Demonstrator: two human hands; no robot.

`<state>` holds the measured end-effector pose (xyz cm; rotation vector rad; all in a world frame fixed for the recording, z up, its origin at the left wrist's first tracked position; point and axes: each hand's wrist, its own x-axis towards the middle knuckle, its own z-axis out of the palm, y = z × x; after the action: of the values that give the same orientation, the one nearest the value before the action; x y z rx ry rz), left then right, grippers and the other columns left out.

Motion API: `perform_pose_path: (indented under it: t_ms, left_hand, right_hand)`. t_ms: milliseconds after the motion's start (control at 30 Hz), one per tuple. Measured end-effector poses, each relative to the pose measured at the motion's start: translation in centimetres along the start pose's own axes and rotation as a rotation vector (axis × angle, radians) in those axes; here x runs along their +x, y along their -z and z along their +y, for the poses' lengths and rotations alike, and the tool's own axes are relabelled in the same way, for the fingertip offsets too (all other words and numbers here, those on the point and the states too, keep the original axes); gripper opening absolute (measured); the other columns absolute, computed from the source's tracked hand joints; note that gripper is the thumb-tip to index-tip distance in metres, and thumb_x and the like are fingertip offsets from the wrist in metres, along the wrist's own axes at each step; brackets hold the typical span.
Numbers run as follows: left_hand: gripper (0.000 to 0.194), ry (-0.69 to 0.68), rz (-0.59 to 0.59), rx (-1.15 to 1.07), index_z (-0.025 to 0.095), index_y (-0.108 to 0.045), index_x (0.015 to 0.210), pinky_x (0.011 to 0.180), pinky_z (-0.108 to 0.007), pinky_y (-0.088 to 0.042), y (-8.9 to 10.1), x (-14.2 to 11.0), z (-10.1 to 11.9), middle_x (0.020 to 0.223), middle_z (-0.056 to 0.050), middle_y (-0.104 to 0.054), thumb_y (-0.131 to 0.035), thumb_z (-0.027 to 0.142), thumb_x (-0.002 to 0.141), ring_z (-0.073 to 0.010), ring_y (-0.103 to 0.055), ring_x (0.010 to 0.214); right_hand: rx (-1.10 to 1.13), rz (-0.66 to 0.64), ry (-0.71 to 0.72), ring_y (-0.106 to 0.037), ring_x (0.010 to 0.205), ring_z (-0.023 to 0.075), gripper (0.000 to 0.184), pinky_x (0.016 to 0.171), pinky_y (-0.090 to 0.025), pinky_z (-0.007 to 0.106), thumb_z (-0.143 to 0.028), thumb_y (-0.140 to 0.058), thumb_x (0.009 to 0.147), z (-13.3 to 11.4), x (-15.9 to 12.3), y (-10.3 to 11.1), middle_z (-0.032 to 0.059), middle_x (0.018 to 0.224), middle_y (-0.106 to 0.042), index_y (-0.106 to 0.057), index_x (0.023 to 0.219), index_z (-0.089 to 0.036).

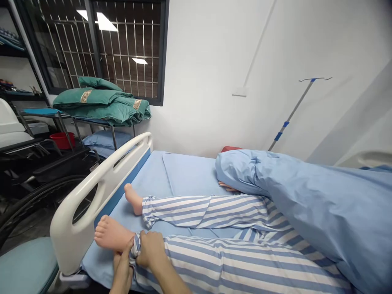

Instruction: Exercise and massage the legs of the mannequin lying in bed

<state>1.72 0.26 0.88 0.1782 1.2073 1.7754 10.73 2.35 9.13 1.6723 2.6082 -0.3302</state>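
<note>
At the foot end of the bed [186, 171], both hands are gathered round the ankle of the near leg of a lying figure [245, 208]. The near foot [112, 233] is smooth and rounded, with short toes turned up, and it is found beside the corner where the near edge of the bed meets the footboard [105, 179]. By the right hand [151, 248], the cuff of the striped trousers [199, 255] is held: its fingers are bent and closed over the cloth, and small folds are pressed into it. By the left hand [123, 265], the near foot is held at the heel, with the thumb laid up toward the cuff; its other fingers are partly hidden below the heel, so it is perhaps gripping some cloth also, but this cannot be told.

The trousers are of thin, soft cotton-like fabric in blue and white stripes, wrinkled along both legs. The far foot [133, 199] is bare and rests on the light blue sheet [147, 171], near the footboard. This board is made of glossy cream plastic, with oval openings and a blue band on its inner side. Toward the other end of the bed, the upper body is covered by a puffy blue quilt [306, 196], its surface creased, and under its edge some fingertips [226, 186] are shown.
</note>
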Motion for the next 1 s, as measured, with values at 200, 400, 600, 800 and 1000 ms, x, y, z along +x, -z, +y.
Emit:
perform_pose_path:
  t_ms: [200, 400, 600, 800, 1000]
  left_hand:
    - [0.033, -0.026, 0.027, 0.071, 0.021, -0.057, 0.089, 0.074, -0.029, -0.053, 0.2, 0.2, -0.2, 0.081, -0.001, -0.066, -0.070, 0.018, 0.059, -0.0178, -0.065, 0.081]
    - [0.034, -0.031, 0.040, 0.099, 0.021, -0.055, 0.086, 0.072, -0.028, -0.052, -0.3, -0.4, 0.6, 0.079, -0.001, -0.065, -0.071, 0.019, 0.056, -0.0178, -0.065, 0.080]
    - [0.042, -0.201, 0.177, 0.129, 0.021, -0.052, 0.086, 0.069, -0.030, -0.053, -3.4, -3.4, 3.7, 0.085, -0.001, -0.063, -0.074, 0.022, 0.051, -0.0203, -0.064, 0.079]
    - [0.057, -0.573, 0.112, 0.051, 0.019, -0.043, 0.100, 0.073, -0.030, -0.053, -13.3, -9.2, 11.3, 0.105, -0.003, -0.057, -0.075, 0.027, 0.054, -0.0172, -0.061, 0.088]
    - [0.068, -0.971, -0.198, -0.071, 0.020, -0.035, 0.113, 0.082, -0.032, -0.050, -25.9, -18.4, 18.3, 0.113, -0.007, -0.051, -0.073, 0.031, 0.058, -0.0175, -0.058, 0.098]
  right_hand:
    - [0.024, 0.011, 0.004, -0.064, 0.077, 0.0298, 0.056, 0.067, -0.050, 0.041, -0.030, -0.063, 0.052, 0.1, 0.0, -0.2, 0.0136, 0.086, -0.066, -0.054, 0.105, -0.015]
    - [0.014, -0.007, 0.006, -0.064, 0.078, 0.0300, 0.056, 0.068, -0.051, 0.040, -0.031, -0.064, 0.051, -0.1, -0.6, 0.8, 0.0133, 0.087, -0.067, -0.056, 0.104, -0.014]
    - [0.028, 0.063, 0.057, -0.064, 0.076, 0.0300, 0.053, 0.067, -0.051, 0.040, -0.033, -0.063, 0.051, -0.4, -2.6, 4.5, 0.0120, 0.085, -0.067, -0.058, 0.100, -0.014]
    - [0.080, 0.307, 0.153, -0.064, 0.076, 0.0274, 0.042, 0.065, -0.049, 0.036, -0.036, -0.057, 0.059, 1.7, -5.6, 15.3, 0.0081, 0.084, -0.067, -0.056, 0.098, -0.019]
    - [0.188, 0.558, 0.169, -0.062, 0.084, 0.0227, 0.041, 0.069, -0.047, 0.029, -0.043, -0.053, 0.069, 6.8, -11.6, 28.9, 0.0036, 0.089, -0.066, -0.054, 0.103, -0.020]
